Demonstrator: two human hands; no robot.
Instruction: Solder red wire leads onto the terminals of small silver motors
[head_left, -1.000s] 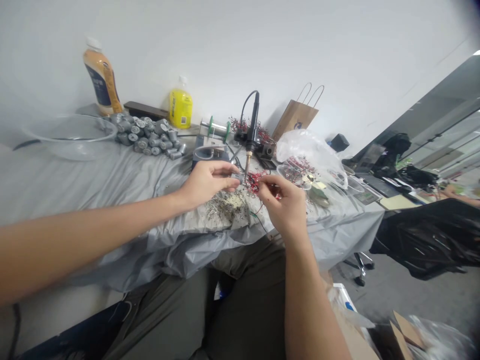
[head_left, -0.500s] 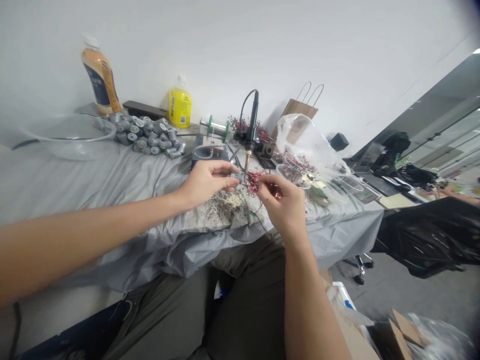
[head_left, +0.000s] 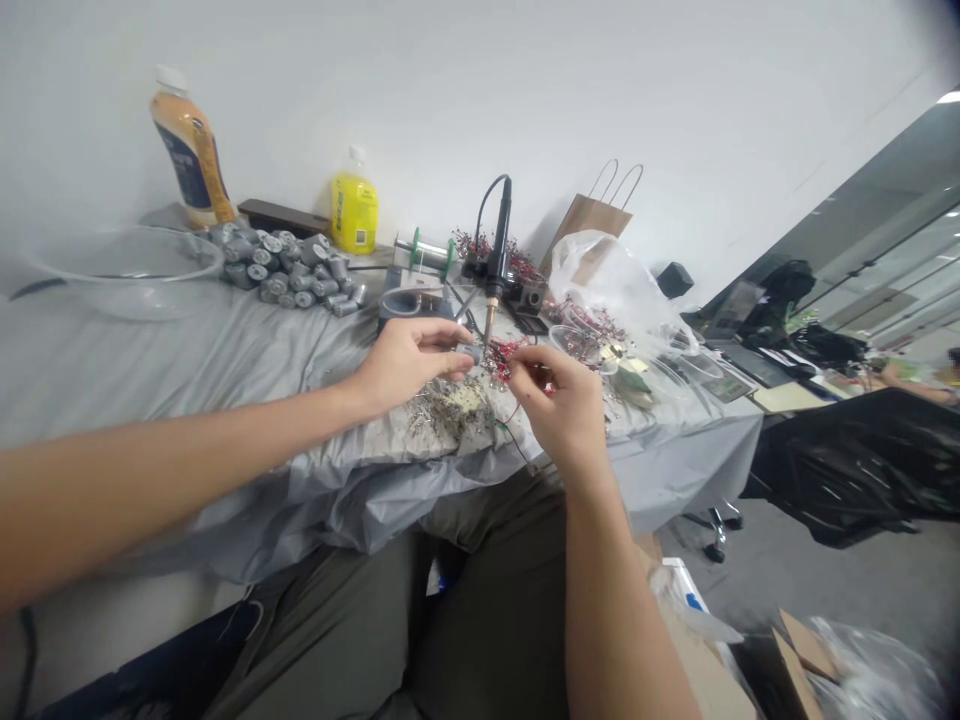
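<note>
My left hand [head_left: 412, 362] is closed on a small grey metal cylinder [head_left: 469, 353], held just left of the soldering iron's tip. The soldering iron [head_left: 499, 240] stands upright, tip down, in a black holder. My right hand [head_left: 559, 390] is pinched at the right of the tip, beside red wire pieces [head_left: 504, 362]; what its fingertips hold is too small to make out. A thin dark wire hangs below, near the table edge. Under the hands lies a pile of small metal bits [head_left: 450, 415].
Several grey cylinders [head_left: 289, 268] lie back left, beside a clear bowl [head_left: 127, 262]. Orange [head_left: 191, 155] and yellow [head_left: 355, 208] bottles stand behind. A solder spool [head_left: 430, 254] sits on a blue-grey box. To the right are a plastic bag [head_left: 600, 265] and a black-covered chair [head_left: 862, 465].
The whole view has shifted slightly, so things appear a little further left. Both hands stay in nearly the same place by the iron's tip, with the cylinder still in my left hand.
</note>
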